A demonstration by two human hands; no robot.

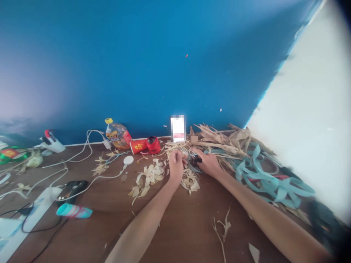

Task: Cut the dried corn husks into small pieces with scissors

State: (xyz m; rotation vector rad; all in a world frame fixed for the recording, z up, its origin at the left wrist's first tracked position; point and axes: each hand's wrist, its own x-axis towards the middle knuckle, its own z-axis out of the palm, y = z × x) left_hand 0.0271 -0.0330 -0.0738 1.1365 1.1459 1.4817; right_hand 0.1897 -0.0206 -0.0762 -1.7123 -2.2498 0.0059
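My left hand (pixel 176 165) is over the middle of the brown table, its fingers pinched together. What lies between the fingertips is too small to make out. To its right, my right hand (pixel 208 163) is closed around the dark handles of scissors (pixel 195 159), whose blades point toward the left hand. Cut scraps of dried corn husk (pixel 190 181) lie under and between the hands. Left of them is a pile of pale, petal-shaped husk pieces (pixel 150 175). Long dried husks (pixel 225 140) are heaped behind my right hand.
A lit phone screen (pixel 178 128) stands against the blue wall. A bottle (pixel 117 135), a red paper cup (pixel 139 146) and a red roll (pixel 153 145) are left of it. Blue ribbon (pixel 274 182) tangles at right. Cables, a power strip (pixel 33 219) and a blue tube (pixel 74 211) occupy the left.
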